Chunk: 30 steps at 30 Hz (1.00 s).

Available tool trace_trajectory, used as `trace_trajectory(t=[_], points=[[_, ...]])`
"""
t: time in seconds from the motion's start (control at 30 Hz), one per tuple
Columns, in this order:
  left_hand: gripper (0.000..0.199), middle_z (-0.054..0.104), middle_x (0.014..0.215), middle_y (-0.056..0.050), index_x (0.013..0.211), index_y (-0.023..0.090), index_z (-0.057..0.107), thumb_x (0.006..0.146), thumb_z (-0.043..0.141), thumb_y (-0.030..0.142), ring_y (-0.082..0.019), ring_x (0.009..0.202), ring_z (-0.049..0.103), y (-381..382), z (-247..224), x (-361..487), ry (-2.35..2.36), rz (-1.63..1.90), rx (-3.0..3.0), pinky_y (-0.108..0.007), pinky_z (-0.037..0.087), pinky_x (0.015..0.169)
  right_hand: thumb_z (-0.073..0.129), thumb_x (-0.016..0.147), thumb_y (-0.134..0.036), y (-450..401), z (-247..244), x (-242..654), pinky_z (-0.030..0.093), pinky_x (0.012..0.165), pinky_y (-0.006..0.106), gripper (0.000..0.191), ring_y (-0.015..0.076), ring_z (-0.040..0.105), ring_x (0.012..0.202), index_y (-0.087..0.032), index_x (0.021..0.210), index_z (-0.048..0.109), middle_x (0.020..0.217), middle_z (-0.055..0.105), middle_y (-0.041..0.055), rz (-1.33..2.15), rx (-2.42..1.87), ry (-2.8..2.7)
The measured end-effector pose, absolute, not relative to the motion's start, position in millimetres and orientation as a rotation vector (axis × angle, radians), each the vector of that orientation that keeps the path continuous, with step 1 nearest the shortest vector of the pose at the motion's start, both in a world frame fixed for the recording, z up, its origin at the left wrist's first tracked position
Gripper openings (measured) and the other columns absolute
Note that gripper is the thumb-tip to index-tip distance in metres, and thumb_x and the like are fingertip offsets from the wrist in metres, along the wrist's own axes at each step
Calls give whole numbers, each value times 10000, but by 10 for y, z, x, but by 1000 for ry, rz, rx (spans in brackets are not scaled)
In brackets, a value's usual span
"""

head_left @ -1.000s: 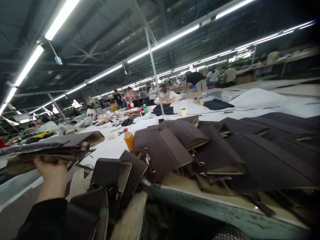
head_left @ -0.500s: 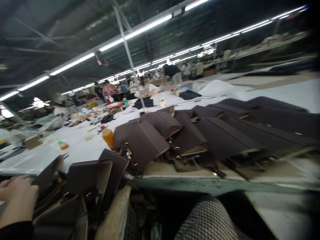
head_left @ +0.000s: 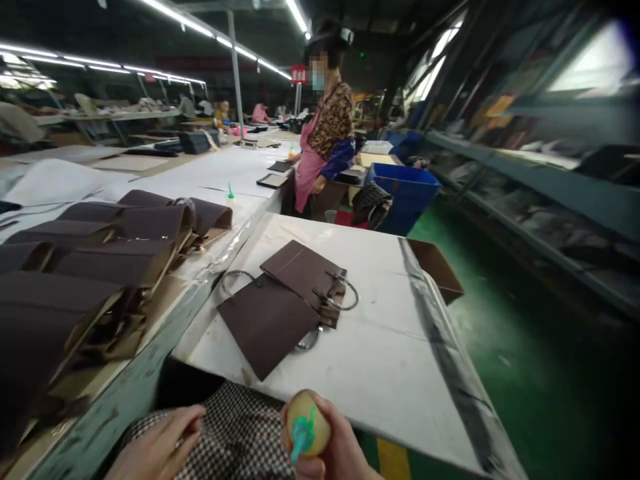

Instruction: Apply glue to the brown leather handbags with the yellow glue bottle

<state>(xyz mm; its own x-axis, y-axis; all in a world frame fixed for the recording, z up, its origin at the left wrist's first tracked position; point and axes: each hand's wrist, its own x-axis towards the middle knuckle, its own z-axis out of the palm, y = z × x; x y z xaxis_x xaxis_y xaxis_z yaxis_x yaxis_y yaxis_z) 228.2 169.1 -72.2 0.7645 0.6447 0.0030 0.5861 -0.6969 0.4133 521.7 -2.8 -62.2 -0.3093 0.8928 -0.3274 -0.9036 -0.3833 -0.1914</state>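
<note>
My right hand is wrapped around a squeeze bottle with a green nozzle, held low in front of me. The nozzle points down toward me. Over the checked cloth on my lap is my left hand, its fingers loosely stretched and nothing in them. Ahead on the white table lie two dark brown handbags, partly overlapping, with metal ring handles. Neither hand touches them.
Several brown bag pieces lie in rows on the long table at left. A green-tipped bottle stands behind them. A co-worker stands beyond the white table, near a blue bin. An open carton sits at the right edge.
My view has swung right, from the rows of brown bag pieces to the white table. The squeeze bottle is now seen in my right hand, which was out of view before.
</note>
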Motion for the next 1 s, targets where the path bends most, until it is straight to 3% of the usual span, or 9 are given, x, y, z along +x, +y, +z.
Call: trace_trajectory(t=[0.03,0.07,0.17,0.23,0.4,0.57,0.7,0.9,1.0], points=[[350,784,1257,-13,1375,265,636,1072,478,188,-131,1108,771,1768,-791,2592,839,113,2672,-190,636,953,830,806,-682,-118,-612,5323,155,368,197,554,56,262,358,-175,1011,740,557,583,-61,1870,-439,31],[432,765,1319,-35,1416,247,612,1027,487,106,-158,1190,745,1835,-866,2896,733,-1,2888,-265,638,1028,825,824,-675,-201,-600,5428,165,370,190,556,52,255,359,-166,1035,751,555,579,-62,1830,-428,38],[975,564,1629,-101,1589,266,470,700,529,-130,-334,1491,549,2007,-1138,3603,517,-51,3090,-619,546,1180,854,843,-626,-398,-576,5708,201,384,171,581,27,287,394,-122,1122,776,719,705,5,1699,-427,105],[961,460,1702,-157,1635,277,417,769,521,-125,-397,1541,483,2118,-1335,3825,485,-5,3180,-718,507,1167,878,849,-572,-487,-581,5846,228,393,167,568,14,325,423,-105,1158,787,897,773,70,1604,-430,147],[608,454,1698,-168,1638,232,437,1049,450,80,-364,1536,495,2374,-1673,3913,456,155,3365,-596,575,1135,908,846,-524,-566,-604,5986,264,402,153,540,13,368,445,-81,1140,818,899,790,125,1510,-370,184],[588,510,1670,-107,1595,275,507,1042,458,80,-314,1482,567,2554,-1682,4013,286,166,3471,-499,658,1004,904,845,-530,-557,-481,5987,266,397,153,553,13,358,441,-72,1144,821,891,792,139,1503,-316,157],[679,507,1662,-132,1606,304,495,995,460,9,-342,1461,589,2601,-1572,4081,317,138,3528,-538,662,994,897,847,-542,-657,-375,5987,264,404,161,528,15,346,435,-97,1124,832,899,804,142,1470,-310,110],[651,685,1461,-210,1455,46,638,927,300,-128,-283,1304,719,2656,-1014,4210,608,40,3399,-405,667,1021,893,846,-564,-928,-265,5954,267,412,153,533,17,346,439,-113,1125,836,879,800,133,1400,-309,65],[595,717,1407,-240,1481,-13,590,957,315,-65,-332,1243,743,2730,-355,4194,711,48,3227,-454,661,1010,905,843,-541,-1040,-183,5951,271,403,150,531,10,340,442,-93,1118,833,907,802,144,1349,-289,62]])
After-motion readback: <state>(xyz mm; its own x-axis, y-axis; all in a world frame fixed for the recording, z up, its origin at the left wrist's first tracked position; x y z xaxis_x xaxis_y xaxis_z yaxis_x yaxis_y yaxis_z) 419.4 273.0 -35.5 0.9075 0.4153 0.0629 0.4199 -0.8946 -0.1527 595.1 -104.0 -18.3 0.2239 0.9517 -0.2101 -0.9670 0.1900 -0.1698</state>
